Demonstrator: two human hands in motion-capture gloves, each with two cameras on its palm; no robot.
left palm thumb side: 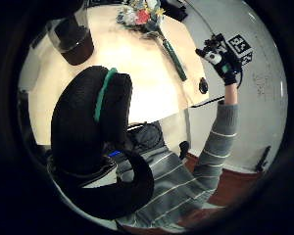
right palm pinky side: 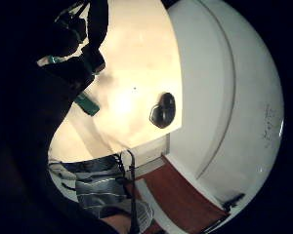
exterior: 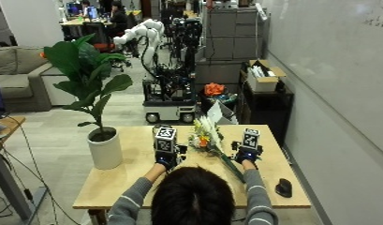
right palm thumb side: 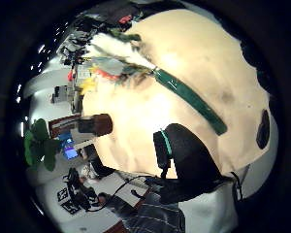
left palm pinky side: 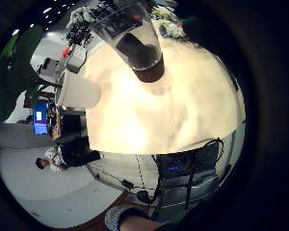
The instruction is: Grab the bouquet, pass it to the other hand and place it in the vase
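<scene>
The bouquet (exterior: 205, 136) lies on the wooden table (exterior: 116, 187) between my two hands, its blooms (left palm thumb side: 142, 14) pointing away from me. Its green wrapped stem (right palm thumb side: 189, 99) points back toward my right hand (exterior: 246, 157). The glass vase (left palm pinky side: 137, 41) with a dark base stands upright on the table just beyond my left hand (exterior: 167, 159), which mostly hides it in the outside view. Both hands hover above the table with loosely curled fingers (left palm thumb side: 88, 132) and hold nothing. The right hand is just beside the stem's end (right palm pinky side: 88, 105).
A white pot (exterior: 106, 151) with a tall leafy plant stands at the table's left side. A dark computer mouse (exterior: 283, 187) lies near the front right corner. Past the table's far edge stand robot carts and cabinets.
</scene>
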